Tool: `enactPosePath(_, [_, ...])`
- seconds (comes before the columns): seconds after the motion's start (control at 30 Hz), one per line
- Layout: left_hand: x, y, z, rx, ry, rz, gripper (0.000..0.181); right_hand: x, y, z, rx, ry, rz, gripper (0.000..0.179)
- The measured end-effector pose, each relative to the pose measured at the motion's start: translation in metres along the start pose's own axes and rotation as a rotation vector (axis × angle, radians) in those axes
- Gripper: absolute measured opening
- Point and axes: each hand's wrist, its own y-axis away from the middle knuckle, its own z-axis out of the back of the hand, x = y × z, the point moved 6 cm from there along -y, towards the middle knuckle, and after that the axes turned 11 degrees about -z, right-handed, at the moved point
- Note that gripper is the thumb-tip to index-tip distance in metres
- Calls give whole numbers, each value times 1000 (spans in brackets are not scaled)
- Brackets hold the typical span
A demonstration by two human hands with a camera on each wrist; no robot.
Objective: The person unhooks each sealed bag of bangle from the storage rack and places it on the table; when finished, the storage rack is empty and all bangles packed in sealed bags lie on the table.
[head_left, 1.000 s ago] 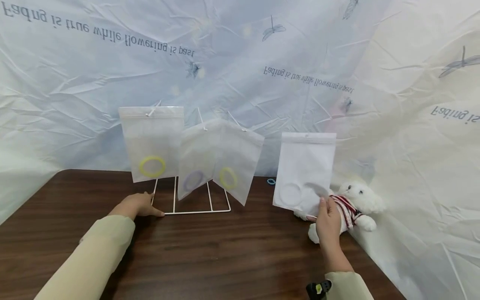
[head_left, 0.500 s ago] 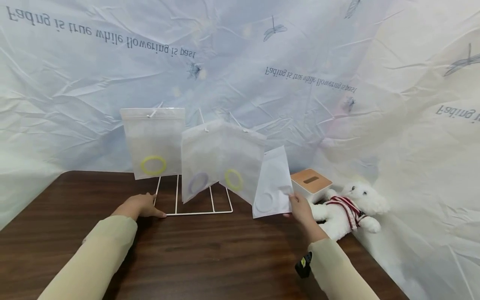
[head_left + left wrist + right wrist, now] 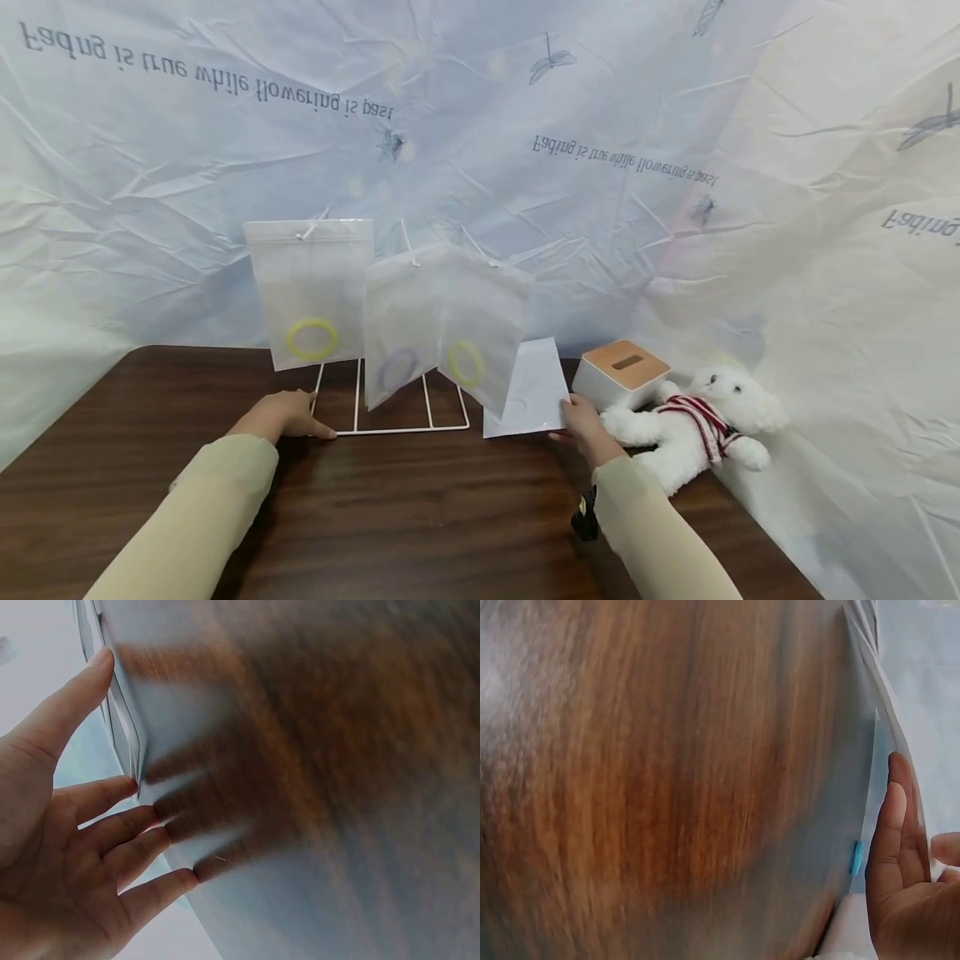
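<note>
white bag (image 3: pixel 531 385) in right fingers (image 3: pixel 574 410); three hanging bags (image 3: pixel 311 275) hold rings (image 3: pixel 290 340)

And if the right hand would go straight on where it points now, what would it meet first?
Past the white bag it holds, the right hand would probably meet the rightmost hanging bag first, though the depth between them is unclear.

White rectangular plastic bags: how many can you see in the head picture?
4: the left hanging bag, the middle hanging bag, the right hanging bag, and the lower bag, held in the right hand, partly behind the right hanging bag. Others could be hidden.
</note>
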Motion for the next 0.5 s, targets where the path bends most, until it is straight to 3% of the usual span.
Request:
enactPosePath(0.23, [-1,-1,-1,0,5,19,96,-5,-4,5,1,63,-43,46])
enactPosePath(0.37, [-1,0,-1,5,0,9,96,-9,-11,7,27,207,-53,61])
enactPosePath(0.5, [-1,0,-1,0,-10,-8,96,-5,-11,7,-9,386,1,65])
